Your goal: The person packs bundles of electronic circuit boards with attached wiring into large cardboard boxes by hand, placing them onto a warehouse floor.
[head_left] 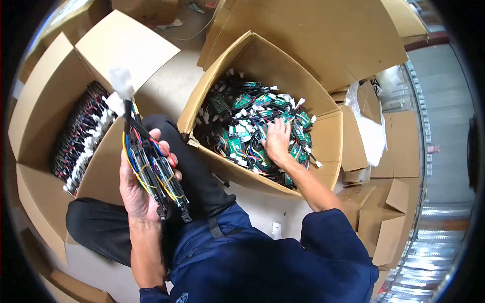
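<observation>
My left hand [135, 194] is closed around a couple of long black electronic modules [160, 177], held upright over my lap. Yellow, blue, red and black wires run up from them to white connectors at the top, which look blurred. My right hand [277, 140] reaches into a cardboard box [265, 183] in front of me, its fingers stretched out over a heap of green circuit boards [234, 145] with coloured wires and white plugs. The fingertips touch the heap, and no piece is visibly gripped there.
At the left, an open cardboard box [40, 103] contains rows of black modules [76, 139] with white connectors. A large cardboard sheet [308, 38] stands behind the middle box. More cartons [376, 212] and white plastic wrap [371, 139] lie at the right, near a metal-edged wall.
</observation>
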The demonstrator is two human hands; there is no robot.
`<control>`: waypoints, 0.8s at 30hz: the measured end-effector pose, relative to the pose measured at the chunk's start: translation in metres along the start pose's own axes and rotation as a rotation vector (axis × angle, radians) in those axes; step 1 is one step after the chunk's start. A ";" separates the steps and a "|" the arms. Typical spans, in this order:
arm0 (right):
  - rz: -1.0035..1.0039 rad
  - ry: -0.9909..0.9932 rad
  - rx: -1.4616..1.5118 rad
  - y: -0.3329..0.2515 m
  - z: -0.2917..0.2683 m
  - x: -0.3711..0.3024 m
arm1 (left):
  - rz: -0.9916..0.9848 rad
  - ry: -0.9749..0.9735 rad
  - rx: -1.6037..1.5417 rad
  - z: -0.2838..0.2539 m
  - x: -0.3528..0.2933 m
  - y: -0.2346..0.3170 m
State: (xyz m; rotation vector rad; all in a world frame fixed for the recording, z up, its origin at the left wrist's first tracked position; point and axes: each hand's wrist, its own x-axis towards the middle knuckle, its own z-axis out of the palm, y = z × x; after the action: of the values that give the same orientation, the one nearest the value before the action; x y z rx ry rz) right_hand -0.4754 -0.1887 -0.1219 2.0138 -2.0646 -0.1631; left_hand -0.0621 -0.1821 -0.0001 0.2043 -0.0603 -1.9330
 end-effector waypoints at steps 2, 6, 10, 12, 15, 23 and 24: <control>-0.054 -0.064 0.152 0.003 0.004 0.001 | -0.001 -0.017 -0.013 -0.006 0.007 -0.003; 0.349 0.034 0.632 0.023 -0.029 0.024 | 0.030 0.068 0.043 0.009 0.004 0.000; 0.572 0.164 0.737 0.072 -0.007 0.060 | 0.016 0.128 0.081 0.026 -0.010 0.006; 0.746 -0.166 0.540 0.098 0.022 0.057 | 0.031 0.135 0.197 0.012 -0.003 0.001; 0.581 -0.179 0.434 0.113 0.061 0.041 | -0.017 -0.051 0.017 -0.006 -0.004 -0.013; 0.658 0.038 0.523 0.062 0.063 0.093 | 0.107 -0.127 0.018 0.002 -0.034 0.008; 0.611 0.083 0.593 0.074 0.067 0.090 | 0.113 -0.134 0.018 0.001 -0.038 0.008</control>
State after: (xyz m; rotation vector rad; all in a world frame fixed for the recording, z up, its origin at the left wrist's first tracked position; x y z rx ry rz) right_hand -0.5653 -0.2817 -0.1579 1.4749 -2.7742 0.7022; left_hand -0.0420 -0.1497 0.0064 0.0809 -0.1750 -1.8317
